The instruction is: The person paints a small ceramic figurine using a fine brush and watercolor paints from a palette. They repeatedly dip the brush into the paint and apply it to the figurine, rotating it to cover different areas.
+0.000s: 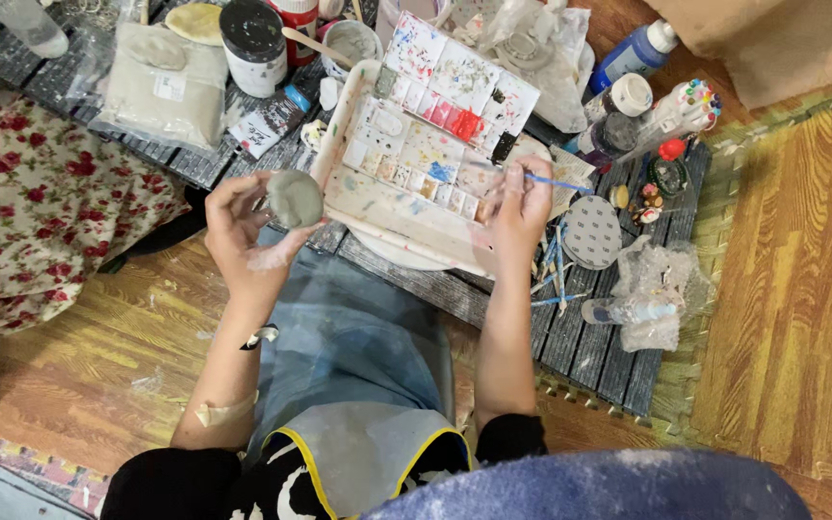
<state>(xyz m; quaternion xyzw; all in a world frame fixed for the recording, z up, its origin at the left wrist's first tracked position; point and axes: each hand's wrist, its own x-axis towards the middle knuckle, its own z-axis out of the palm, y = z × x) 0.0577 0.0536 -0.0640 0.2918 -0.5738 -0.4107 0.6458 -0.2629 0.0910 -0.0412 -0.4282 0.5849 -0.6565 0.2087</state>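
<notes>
Grey clay lump (295, 198) sits gripped in left hand (247, 231); right hand (520, 204), apart, pinches a paintbrush (549, 180).

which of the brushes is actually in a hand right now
The blue-handled brush, pinched in the right hand over the open paint palette. The other brushes lie loose on the dark mat beside that wrist, untouched.

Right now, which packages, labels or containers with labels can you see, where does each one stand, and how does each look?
Clear plastic bag of pale grey clay: upper left, flat, with a small white label.
Black-lidded white round jar: top centre, beside the bag.
Small white label card: below the jar, tilted.
Blue plastic bottle with white cap: upper right, lying slanted.
Clear bag of coloured markers: right, below the bottle.
</notes>
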